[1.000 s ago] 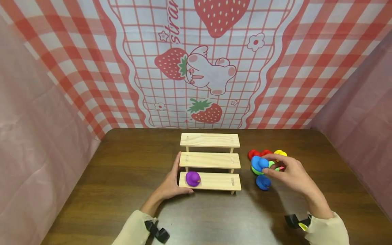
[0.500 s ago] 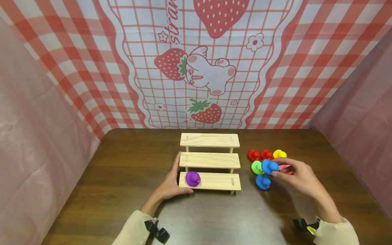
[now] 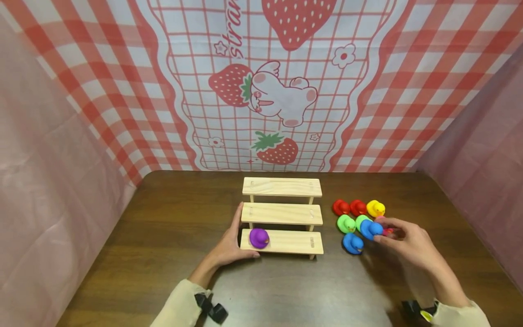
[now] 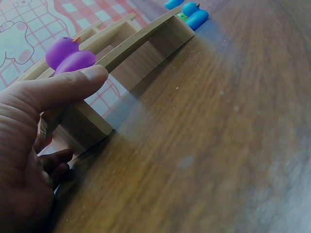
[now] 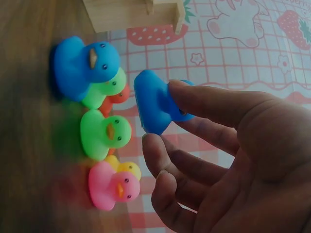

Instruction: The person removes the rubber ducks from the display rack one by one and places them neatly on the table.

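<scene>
My right hand (image 3: pixel 412 243) pinches a blue rubber duck (image 5: pixel 158 102) between thumb and fingers. In the head view this duck overlaps a green duck (image 3: pixel 361 221); the right wrist view shows it held up, apart from the other ducks. A second blue duck (image 3: pixel 352 244) sits on the table to its left. My left hand (image 3: pixel 226 243) grips the front left corner of a three-step wooden stand (image 3: pixel 286 242), its thumb along the bottom step's front edge. A purple duck (image 3: pixel 259 238) sits at the left end of that step.
Around my right hand on the brown table (image 3: pixel 163 218) are two red ducks (image 3: pixel 357 207), a yellow duck (image 3: pixel 376 208), another green duck (image 3: pixel 346 224) and a pink duck (image 5: pixel 114 185). A strawberry-print cloth (image 3: pixel 282 100) hangs behind the table.
With the blue duck in its fingers, my right hand has moved right and slightly nearer, away from the left green duck. My left hand stays at the stand.
</scene>
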Tool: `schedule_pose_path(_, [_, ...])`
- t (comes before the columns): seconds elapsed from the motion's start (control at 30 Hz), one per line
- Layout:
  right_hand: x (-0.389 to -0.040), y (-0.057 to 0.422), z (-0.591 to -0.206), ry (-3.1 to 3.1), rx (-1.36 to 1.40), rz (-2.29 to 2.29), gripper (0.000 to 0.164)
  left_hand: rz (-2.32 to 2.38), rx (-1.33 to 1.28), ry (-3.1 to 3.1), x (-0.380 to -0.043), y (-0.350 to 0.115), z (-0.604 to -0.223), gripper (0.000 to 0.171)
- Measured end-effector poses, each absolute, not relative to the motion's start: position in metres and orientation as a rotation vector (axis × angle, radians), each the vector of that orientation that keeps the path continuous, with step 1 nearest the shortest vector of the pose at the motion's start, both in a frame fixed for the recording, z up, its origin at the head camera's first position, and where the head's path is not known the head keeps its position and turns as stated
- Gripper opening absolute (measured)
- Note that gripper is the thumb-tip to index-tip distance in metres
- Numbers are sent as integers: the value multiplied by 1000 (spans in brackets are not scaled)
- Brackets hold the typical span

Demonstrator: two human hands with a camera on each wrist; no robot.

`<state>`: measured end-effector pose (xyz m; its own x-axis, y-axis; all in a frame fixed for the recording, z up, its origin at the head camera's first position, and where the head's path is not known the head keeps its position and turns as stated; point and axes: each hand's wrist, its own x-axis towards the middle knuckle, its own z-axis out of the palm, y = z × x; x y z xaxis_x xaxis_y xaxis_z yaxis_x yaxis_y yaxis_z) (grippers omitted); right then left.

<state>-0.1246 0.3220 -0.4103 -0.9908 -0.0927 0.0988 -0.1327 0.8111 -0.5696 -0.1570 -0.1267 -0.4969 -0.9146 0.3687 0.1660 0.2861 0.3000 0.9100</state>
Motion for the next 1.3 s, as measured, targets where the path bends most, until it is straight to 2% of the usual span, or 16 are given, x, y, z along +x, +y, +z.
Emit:
schedule_pose_path(0.4, [-119, 329, -420, -3001, 114, 917, 51, 1703, 634, 2486, -157, -127, -498, 145])
schedule_pose_path(1.3, [-115, 332, -439, -3008, 81, 787, 48, 1697, 645, 2490, -157, -126, -496, 145])
